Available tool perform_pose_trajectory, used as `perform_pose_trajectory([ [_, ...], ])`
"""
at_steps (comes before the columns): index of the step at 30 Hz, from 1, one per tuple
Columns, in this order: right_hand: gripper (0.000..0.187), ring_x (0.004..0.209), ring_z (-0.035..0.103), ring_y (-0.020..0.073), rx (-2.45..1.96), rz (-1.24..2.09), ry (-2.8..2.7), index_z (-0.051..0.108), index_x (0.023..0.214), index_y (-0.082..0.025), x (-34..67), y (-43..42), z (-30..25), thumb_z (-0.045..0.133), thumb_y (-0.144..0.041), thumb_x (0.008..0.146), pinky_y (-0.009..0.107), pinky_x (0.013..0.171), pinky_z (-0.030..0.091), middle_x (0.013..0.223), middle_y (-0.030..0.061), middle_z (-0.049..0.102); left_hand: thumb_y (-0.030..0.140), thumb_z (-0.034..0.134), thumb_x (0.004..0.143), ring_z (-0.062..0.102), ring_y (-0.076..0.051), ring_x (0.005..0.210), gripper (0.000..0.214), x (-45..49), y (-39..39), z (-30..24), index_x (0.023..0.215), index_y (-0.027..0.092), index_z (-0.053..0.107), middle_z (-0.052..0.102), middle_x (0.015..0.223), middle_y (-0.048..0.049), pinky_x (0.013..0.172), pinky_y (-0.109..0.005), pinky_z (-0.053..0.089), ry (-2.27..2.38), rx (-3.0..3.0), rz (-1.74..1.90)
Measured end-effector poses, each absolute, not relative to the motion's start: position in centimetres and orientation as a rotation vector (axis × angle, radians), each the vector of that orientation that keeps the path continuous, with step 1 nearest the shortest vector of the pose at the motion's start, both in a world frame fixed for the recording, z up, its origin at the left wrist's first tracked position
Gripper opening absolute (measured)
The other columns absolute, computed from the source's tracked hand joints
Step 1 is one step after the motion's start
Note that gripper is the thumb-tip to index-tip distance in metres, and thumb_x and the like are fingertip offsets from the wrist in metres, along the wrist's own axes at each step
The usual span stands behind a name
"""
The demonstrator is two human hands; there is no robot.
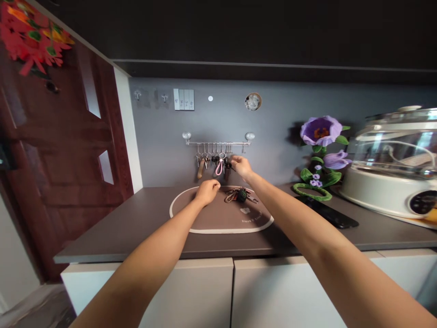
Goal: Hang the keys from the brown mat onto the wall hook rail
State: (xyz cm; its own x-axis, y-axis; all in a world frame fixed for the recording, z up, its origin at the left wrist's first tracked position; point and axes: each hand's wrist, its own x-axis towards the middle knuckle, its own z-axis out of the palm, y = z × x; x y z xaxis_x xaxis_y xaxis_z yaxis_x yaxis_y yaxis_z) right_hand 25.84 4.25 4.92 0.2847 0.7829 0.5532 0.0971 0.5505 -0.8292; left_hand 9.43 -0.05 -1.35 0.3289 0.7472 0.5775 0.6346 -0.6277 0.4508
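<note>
My right hand (241,166) is raised to the right part of a clear hook rail (218,143), its fingers pinched at a dark bunch of keys (228,167). Other key bunches hang from the rail, one with a brown strap (201,168) and one with a pink loop (219,167). My left hand (207,192) is closed, held low over a brown mat (211,221) with a pale border. Whatever its fingers hold, if anything, is hidden. On the mat, right of the left hand, lies a key bunch with a dark green fob and braided cord (241,195).
A purple knitted flower (321,132) and a black phone (332,214) are at the right, beside a white appliance with a clear top (385,177). Dark cabinet (259,36) overhangs the counter (136,223). A brown door (68,159) stands at the left.
</note>
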Motion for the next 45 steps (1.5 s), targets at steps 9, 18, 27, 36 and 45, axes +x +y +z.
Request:
perform_pose_trajectory([
  [9,0.019,0.078,0.055,0.0129,-0.935,0.764,-1.169,0.061,0.082,-0.018,26.5,-0.8,3.3,0.058,-0.014,0.063,0.032,0.076,0.043,0.088,0.0030,0.063,0.015,0.048,0.077,0.057,-0.019,0.098,0.025,10.0,0.5,-1.5,0.096,0.017,0.065,0.064,0.104,-0.0068,0.090,-0.030,0.040,1.199,2.564,0.932],
  [18,0.018,0.066,0.054,0.0103,-1.006,0.782,-1.088,0.062,0.078,-0.018,29.0,-4.4,0.4,0.061,-0.018,0.060,0.023,0.061,0.045,0.080,0.0028,0.063,0.012,0.046,0.077,0.057,-0.018,0.096,0.030,10.9,2.3,-0.9,0.101,0.016,0.064,0.063,0.105,-0.0082,0.085,-0.026,0.040,1.068,2.758,0.635],
  [27,0.014,0.054,0.048,0.0055,-1.071,0.828,-0.980,0.059,0.075,-0.019,30.1,-3.6,0.5,0.056,-0.012,0.064,0.020,0.053,0.045,0.075,0.0005,0.060,0.023,0.040,0.083,0.052,-0.018,0.079,0.036,11.2,4.3,-2.7,0.116,0.024,0.056,0.058,0.090,-0.0085,0.077,-0.025,0.037,0.984,2.875,0.577],
  [36,0.013,0.058,0.051,0.0069,-1.071,0.811,-1.035,0.060,0.074,-0.018,29.7,-3.6,0.2,0.056,-0.012,0.063,0.019,0.053,0.044,0.078,0.0028,0.062,0.025,0.044,0.082,0.049,-0.014,0.076,0.035,9.8,5.0,-2.5,0.115,0.024,0.056,0.053,0.091,-0.0060,0.076,-0.021,0.034,1.055,2.838,0.467],
  [45,0.014,0.061,0.054,0.0084,-1.041,0.827,-1.078,0.060,0.073,-0.017,29.4,-3.8,0.1,0.056,-0.011,0.061,0.022,0.061,0.047,0.076,0.0030,0.061,0.022,0.054,0.074,0.052,-0.014,0.076,0.032,7.3,4.9,-1.4,0.104,0.019,0.063,0.064,0.088,-0.0064,0.072,-0.019,0.034,1.041,2.775,0.468],
])
